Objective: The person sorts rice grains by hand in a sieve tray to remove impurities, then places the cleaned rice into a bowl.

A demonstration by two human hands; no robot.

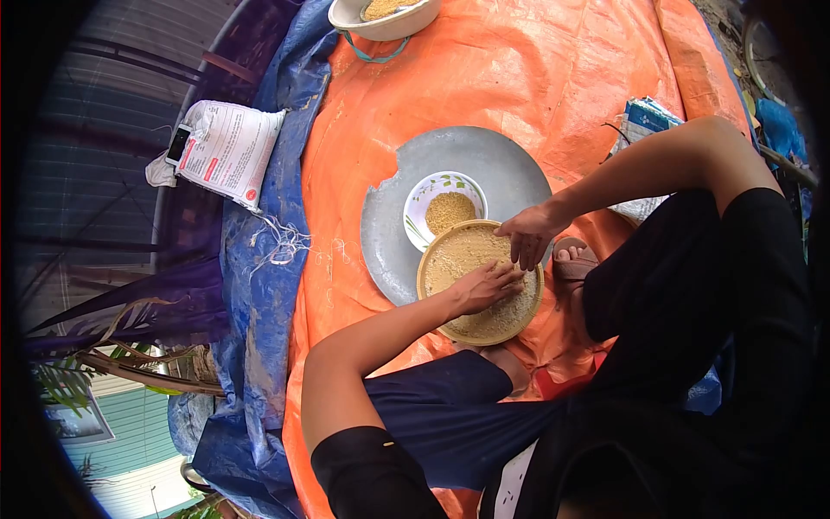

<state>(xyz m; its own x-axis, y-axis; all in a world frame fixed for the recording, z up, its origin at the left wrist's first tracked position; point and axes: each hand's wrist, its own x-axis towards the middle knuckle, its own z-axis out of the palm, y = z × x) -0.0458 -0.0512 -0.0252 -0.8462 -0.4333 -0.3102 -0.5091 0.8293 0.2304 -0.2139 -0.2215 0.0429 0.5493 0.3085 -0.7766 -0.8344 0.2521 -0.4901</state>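
Observation:
A round woven tray [424,275] with a raised yellowish rim holds a layer of pale grain [488,323]. My left hand [488,287] lies on the grain with its fingers stretched out, palm down. Over the tray's right rim is my right hand [529,233], fingers pointing down toward the grain and thumb apart; its fingertips come close to those of my left hand. Just beyond the tray, partly covered by it, a white bowl [417,208] with a green leaf pattern contains golden grain [450,210]. Bowl and tray overlap a large grey metal disc [389,233] with a broken edge.
An orange tarpaulin [484,78] covers the ground, bordered by a blue tarpaulin [259,320] on the left. A white printed sack [229,151] and loose strings [281,242] lie there. At the top is a basin [406,28] with grain. My sandalled foot [575,262] flanks the tray.

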